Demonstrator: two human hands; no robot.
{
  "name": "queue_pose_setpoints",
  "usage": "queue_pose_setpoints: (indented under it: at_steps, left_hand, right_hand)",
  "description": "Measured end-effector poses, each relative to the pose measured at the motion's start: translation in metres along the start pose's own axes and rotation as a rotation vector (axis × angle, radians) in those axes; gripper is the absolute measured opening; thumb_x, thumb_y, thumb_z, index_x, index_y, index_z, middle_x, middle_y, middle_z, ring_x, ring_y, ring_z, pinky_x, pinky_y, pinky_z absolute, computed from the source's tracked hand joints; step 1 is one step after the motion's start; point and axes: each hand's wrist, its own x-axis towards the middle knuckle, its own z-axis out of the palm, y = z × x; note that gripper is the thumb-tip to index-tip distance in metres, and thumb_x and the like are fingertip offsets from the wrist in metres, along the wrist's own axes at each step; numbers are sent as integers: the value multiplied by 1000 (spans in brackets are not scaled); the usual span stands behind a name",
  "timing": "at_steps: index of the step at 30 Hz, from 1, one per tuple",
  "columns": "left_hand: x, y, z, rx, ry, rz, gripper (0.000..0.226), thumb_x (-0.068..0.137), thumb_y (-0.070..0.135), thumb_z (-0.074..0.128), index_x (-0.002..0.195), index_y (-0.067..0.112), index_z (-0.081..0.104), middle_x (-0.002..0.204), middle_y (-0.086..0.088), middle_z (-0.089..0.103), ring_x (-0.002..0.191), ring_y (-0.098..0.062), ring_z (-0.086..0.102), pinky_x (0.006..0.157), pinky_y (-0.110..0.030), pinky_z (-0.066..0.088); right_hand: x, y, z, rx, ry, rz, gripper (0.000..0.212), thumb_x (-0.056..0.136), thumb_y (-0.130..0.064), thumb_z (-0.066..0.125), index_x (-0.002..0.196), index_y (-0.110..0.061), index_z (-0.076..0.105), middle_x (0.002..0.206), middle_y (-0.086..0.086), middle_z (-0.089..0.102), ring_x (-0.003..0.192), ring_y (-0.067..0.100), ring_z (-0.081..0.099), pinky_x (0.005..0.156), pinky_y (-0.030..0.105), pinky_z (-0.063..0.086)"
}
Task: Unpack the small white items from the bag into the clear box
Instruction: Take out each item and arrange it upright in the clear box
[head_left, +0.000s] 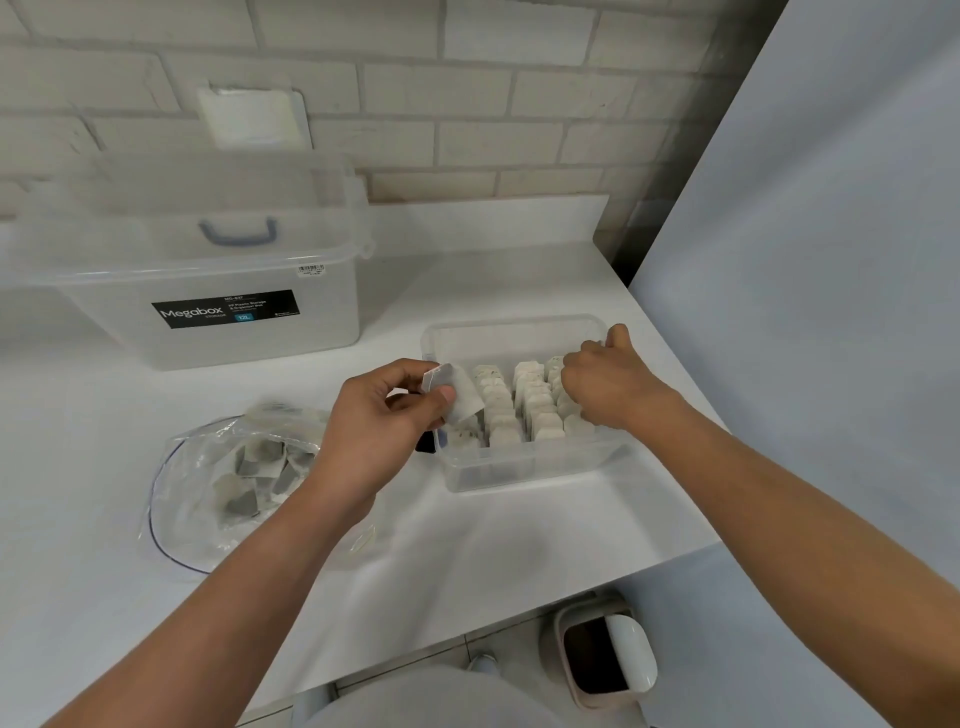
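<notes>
A small clear box (524, 470) stands on the white counter, holding several rows of small white sachets (498, 410) set upright. My left hand (384, 421) pinches one white sachet (457, 395) over the box's left end. My right hand (608, 389) reaches into the right side of the box, fingers curled down among the sachets; whether it grips one is hidden. Left of the box lies a clear plastic bag (234, 478) with several more sachets inside.
A large clear Megabox storage tub (218, 291) with its lid leaning behind stands at the back left. The white counter (493, 561) ends at a front edge near me. A small bin (602, 649) sits on the floor below. A pale wall rises on the right.
</notes>
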Motion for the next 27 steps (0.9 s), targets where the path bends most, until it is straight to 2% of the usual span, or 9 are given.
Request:
queue_pose_setpoints:
  at_steps: [2,4,7,10,13,16,20,23,27]
  left_hand:
    - [1,2,0,3,-11,-2,14,93,15,71,104,22,77,103,-17,71,95,-35,72,92,-49,59]
    - [3,3,0,23,-24,7,15,94,13,70,104,23,76,103,-15,70,93,-35,72,90,-52,59]
    - [4,6,3,97,-32,65,19,93,10,70,99,27,77,102,-12,69,84,-31,72,78,-52,62]
    - [7,9,5,233,-87,167,19,92,10,72,99,27,78,99,1,66,76,-18,70,66,-48,63]
    - [11,11,8,361,-127,251,18,90,16,74,101,30,77,91,9,64,81,-7,68,66,-31,62]
    - [16,11,10,438,-142,291,23,85,21,81,104,32,75,91,12,67,82,0,65,71,-10,47]
    - [20,7,10,389,-172,202,30,81,23,84,106,36,73,84,21,69,78,0,67,66,-21,53]
    - [21,7,11,442,-174,226,26,81,22,84,87,42,70,69,27,62,68,2,62,62,-13,48]
    - [20,8,15,480,-207,271,31,81,16,83,87,43,69,78,23,68,76,-2,66,58,-13,49]
  right_hand:
    - [0,7,0,131,99,37,17,89,-20,67,73,-18,60,89,-3,54,90,19,49,85,39,28]
    - [-7,12,-7,451,229,52,15,95,-32,66,96,-22,76,101,-3,61,95,16,54,83,34,39]
    - [-27,3,-28,1035,474,88,11,93,-33,72,98,-28,80,93,-13,69,78,8,58,73,19,46]
    - [-45,-18,-48,1396,529,65,14,89,-34,77,102,-28,80,93,-18,74,80,7,65,71,12,48]
    - [-48,-31,-52,1454,459,-21,16,89,-31,78,104,-26,80,94,-15,77,82,8,70,74,19,54]
    - [-48,-33,-49,1494,501,-21,9,91,-22,77,99,-22,81,90,-14,77,83,7,72,75,20,55]
    - [-52,-28,-46,1565,548,48,11,91,-20,77,101,-18,81,93,-12,78,88,12,73,86,35,60]
    - [-55,-25,-45,1505,518,53,19,89,-27,78,107,-25,79,99,-15,76,87,12,70,83,33,59]
    - [-56,-18,-50,1354,500,-15,19,89,-29,78,108,-28,79,96,-15,74,83,13,68,78,30,56]
